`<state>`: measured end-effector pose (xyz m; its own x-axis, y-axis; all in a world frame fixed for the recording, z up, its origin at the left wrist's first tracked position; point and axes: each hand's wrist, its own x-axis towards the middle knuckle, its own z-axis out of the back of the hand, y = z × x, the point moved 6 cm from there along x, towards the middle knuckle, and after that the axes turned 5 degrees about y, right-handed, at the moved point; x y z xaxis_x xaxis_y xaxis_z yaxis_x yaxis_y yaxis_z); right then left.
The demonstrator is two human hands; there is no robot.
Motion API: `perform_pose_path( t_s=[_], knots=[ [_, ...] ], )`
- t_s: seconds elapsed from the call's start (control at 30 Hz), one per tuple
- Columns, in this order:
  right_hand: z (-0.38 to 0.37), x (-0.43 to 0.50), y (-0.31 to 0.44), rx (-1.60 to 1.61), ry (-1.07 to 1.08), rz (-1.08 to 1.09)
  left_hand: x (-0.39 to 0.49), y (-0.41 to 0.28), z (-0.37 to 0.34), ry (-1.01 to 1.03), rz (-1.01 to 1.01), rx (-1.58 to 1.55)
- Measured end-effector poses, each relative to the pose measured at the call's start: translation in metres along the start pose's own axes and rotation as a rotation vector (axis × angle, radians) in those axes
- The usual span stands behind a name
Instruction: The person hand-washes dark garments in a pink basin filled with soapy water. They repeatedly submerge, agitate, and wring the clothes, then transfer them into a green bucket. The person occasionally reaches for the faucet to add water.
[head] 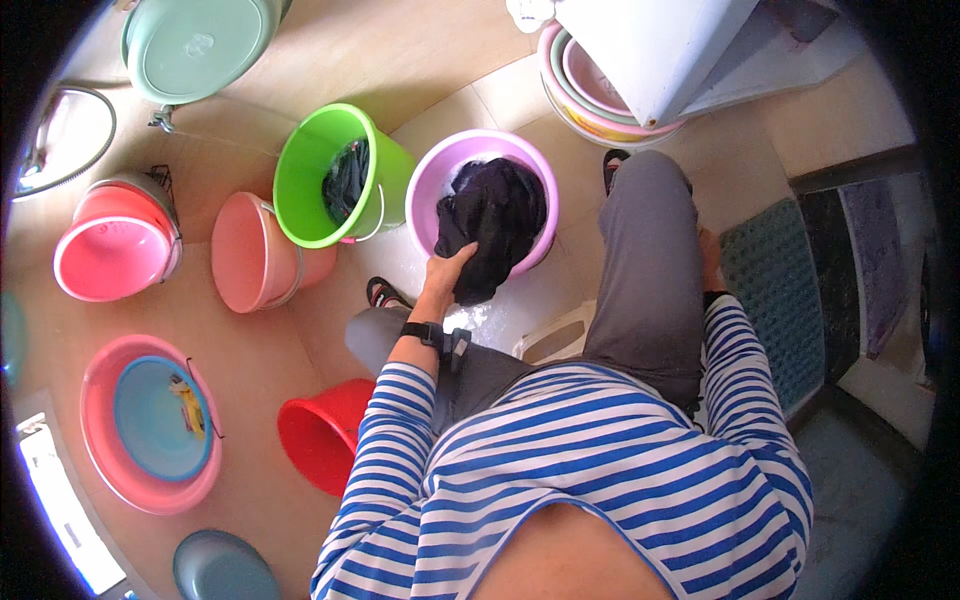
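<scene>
Dark wet-looking cloth (491,217) is bunched in a pink-purple plastic basin (550,176) in front of me, and part of it hangs over the near rim. My left hand (448,271) grips the cloth at that near edge. My right hand (709,259) is at the outer side of my right knee, mostly hidden by the leg, so its fingers cannot be made out. Left of the basin stands a bright green bucket (390,172) with dark cloth (347,182) inside and a white handle.
Left are a peach bucket (240,251), pink buckets (112,259), a red bucket (322,435) and a pink basin (97,420) holding a blue one. Stacked basins (559,90) stand by a white appliance (645,45). A plastic stool (559,337) is beneath me; a green mat (772,300) lies right.
</scene>
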<state>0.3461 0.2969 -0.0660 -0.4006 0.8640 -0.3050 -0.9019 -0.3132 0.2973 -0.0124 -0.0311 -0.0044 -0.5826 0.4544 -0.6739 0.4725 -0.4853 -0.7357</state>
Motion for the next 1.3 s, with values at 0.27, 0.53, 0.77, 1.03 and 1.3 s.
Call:
perform_pose_path(
  t_s=[0.27, 0.53, 0.77, 1.03, 1.3],
  knots=[
    [-0.008, 0.006, -0.011, 0.307, -0.016, -0.046, 0.019, 0.018, 0.012, -0.088, 0.031, -0.016],
    [0.078, 0.004, -0.015, 0.440, -0.409, -0.261, 0.021, -0.004, 0.015, -0.045, -0.270, -0.147],
    [0.159, -0.041, 0.259, 0.918, 0.420, 0.615, 0.009, -0.035, -0.005, 0.093, -0.259, -0.372],
    [-0.030, -0.025, 0.392, 0.084, 0.225, 1.089, 0.000, -0.048, 0.002, 0.114, -0.408, -0.199],
    [-0.079, 0.027, 0.332, -0.076, 0.185, 0.796, -0.010, -0.056, -0.010, 0.285, -0.415, -0.060]
  ],
)
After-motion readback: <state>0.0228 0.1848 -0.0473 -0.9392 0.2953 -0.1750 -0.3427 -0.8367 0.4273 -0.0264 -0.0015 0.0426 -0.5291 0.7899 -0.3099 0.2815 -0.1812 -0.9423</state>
